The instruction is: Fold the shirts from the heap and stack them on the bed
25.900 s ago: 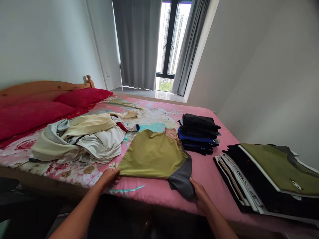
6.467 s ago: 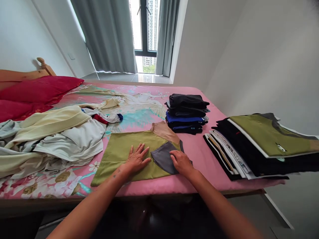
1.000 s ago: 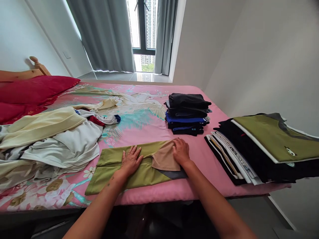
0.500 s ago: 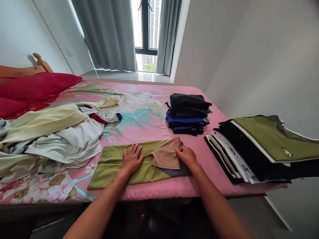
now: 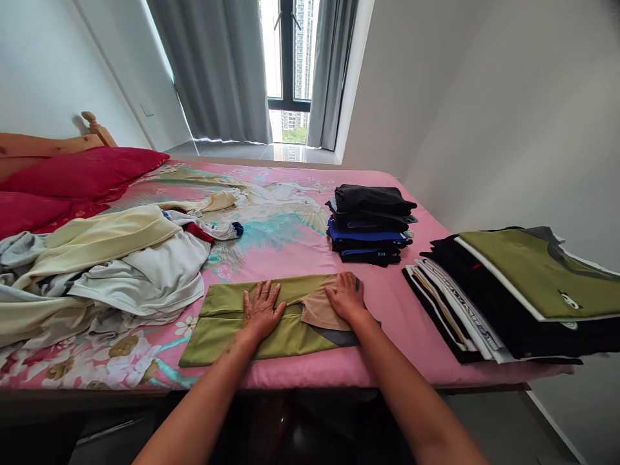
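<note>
An olive-green shirt with a brown sleeve and dark grey parts lies folded lengthwise near the bed's front edge. My left hand rests flat on its green middle, fingers spread. On the brown sleeve, at the right end, my right hand lies palm down with its fingers stretched out. Neither hand grips the cloth. Part of the sleeve and the dark grey end is hidden beneath my right hand.
Loose clothes lie heaped at the left, before red pillows. A stack of dark folded clothes stands beyond my right hand. Folded shirts, an olive one on top, are piled at the right edge of the bed.
My right hand has let go of the sleeve's edge, shifted left and flattened onto the sleeve. My left hand stays on the shirt. The view has shifted slightly.
</note>
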Motion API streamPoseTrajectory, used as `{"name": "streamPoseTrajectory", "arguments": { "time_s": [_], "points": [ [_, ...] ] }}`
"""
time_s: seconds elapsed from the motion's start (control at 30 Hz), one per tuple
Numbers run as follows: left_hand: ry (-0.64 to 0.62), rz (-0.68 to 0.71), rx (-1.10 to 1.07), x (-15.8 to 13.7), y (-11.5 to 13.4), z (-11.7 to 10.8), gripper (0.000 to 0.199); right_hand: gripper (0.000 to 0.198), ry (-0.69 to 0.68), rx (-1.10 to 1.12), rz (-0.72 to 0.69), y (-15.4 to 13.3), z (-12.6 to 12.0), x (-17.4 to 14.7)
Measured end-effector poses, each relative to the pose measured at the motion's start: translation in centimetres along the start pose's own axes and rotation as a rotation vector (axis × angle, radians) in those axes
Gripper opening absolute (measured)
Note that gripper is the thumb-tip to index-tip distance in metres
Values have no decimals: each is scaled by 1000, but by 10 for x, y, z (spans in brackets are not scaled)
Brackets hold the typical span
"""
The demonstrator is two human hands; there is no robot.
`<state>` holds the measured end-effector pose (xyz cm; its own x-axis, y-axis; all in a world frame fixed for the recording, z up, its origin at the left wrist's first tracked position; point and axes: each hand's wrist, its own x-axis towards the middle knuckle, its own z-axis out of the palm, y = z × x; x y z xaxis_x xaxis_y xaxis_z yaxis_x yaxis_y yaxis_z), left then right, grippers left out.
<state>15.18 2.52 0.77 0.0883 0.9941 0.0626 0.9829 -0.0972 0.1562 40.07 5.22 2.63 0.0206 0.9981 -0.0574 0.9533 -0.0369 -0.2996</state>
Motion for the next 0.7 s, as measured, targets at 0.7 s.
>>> {"name": "streamPoseTrajectory", "arguments": {
  "time_s": [0.7],
  "points": [
    [3, -72, 63, -51, -126, -36, 63, 53, 408, -208, 82, 189, -2, -101]
  ]
}}
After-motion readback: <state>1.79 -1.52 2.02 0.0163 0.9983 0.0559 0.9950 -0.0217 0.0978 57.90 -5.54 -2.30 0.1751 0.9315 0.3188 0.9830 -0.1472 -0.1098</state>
